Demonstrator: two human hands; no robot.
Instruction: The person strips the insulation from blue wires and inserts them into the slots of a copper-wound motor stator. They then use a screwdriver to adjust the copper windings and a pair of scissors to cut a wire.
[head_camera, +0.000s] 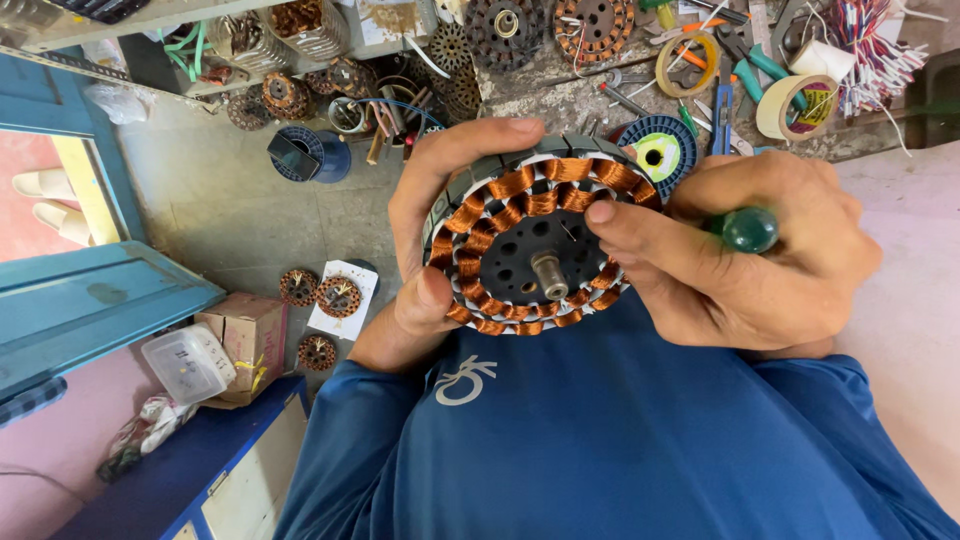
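Observation:
A round motor stator (530, 245) with copper wire coils around a black centre and a metal shaft is held up close in front of me. My left hand (435, 220) grips its left rim, thumb on the lower edge and fingers curled over the top. My right hand (740, 255) holds a tool with a green translucent handle (748, 229), and its thumb and fingertip press on the coils at the stator's right side. The tool's tip is hidden behind the fingers.
A cluttered bench at the top carries tape rolls (800, 105), pliers, coloured wires (875, 45) and other stators (592, 25). On the floor lie a blue wire spool (308, 155), small wound stators (338, 296), a cardboard box (245, 335) and a plastic container (187, 362). A blue door frame (90, 300) stands at left.

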